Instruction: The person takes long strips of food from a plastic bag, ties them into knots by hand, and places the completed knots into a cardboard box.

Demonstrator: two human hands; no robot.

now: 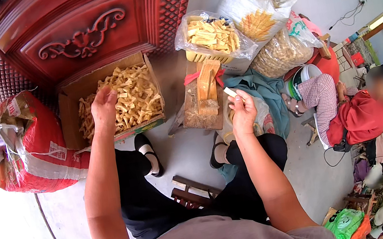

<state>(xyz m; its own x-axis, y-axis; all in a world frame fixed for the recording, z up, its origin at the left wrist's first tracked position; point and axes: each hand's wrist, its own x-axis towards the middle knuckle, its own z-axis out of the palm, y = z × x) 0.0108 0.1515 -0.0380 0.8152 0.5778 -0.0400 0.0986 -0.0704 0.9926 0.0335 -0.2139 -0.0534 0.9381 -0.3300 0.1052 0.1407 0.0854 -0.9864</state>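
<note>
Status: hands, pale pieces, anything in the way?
Left hand over the pale pieces in the cardboard box, grip unclear. Right hand pinching one pale stick. Wooden bench ahead, between the hands.

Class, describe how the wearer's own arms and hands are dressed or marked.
The left hand and right hand are bare, with no gloves or watch showing. Short grey sleeves end high, leaving the forearms uncovered. No cables show on them.

Left hand — fingertips blurred; door — cropped
</note>
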